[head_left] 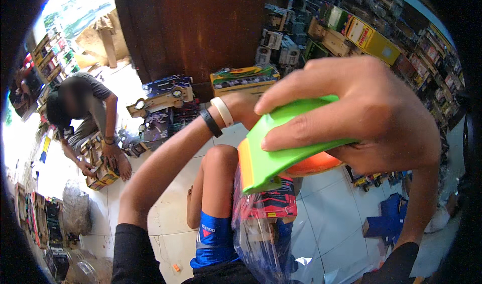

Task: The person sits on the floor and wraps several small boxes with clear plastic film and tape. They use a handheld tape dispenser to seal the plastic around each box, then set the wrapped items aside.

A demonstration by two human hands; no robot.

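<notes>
The person wears black sleeves that end above the elbows, one at seven o'clock, the other at five o'clock. The left wrist carries two bands side by side: a slim black wristband and a pale cream wristband. Blue shorts with red-and-white trim cover the thigh at six o'clock.

Pale tiled floor, dark wooden door at the back. Boxed toys stacked up the right wall. Bright daylight pours in from the left.
</notes>
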